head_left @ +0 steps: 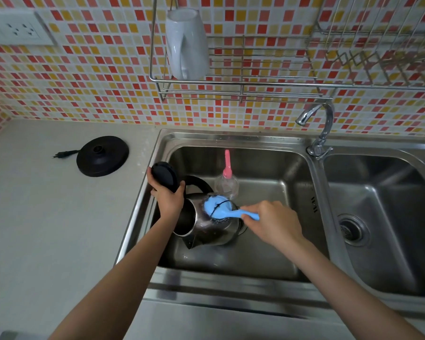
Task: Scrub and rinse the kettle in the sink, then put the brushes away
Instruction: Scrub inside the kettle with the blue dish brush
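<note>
A steel kettle (pixel 206 229) lies on its side in the left sink basin (pixel 268 253), its mouth facing left and its black lid (pixel 163 176) swung open. My left hand (pixel 168 196) grips that lid at the kettle's top. My right hand (pixel 272 223) grips the handle of a blue scrub brush (pixel 217 207), whose round head presses on the kettle's upper side. A pink-handled brush (pixel 227 177) with clear bristles stands behind the kettle in the same basin.
The black kettle base (pixel 102 155) with its plug sits on the counter at the left. A faucet (pixel 319 128) stands between the two basins; the right basin (pixel 390 217) has a drain. A white mug (pixel 187 42) hangs in the wall rack above.
</note>
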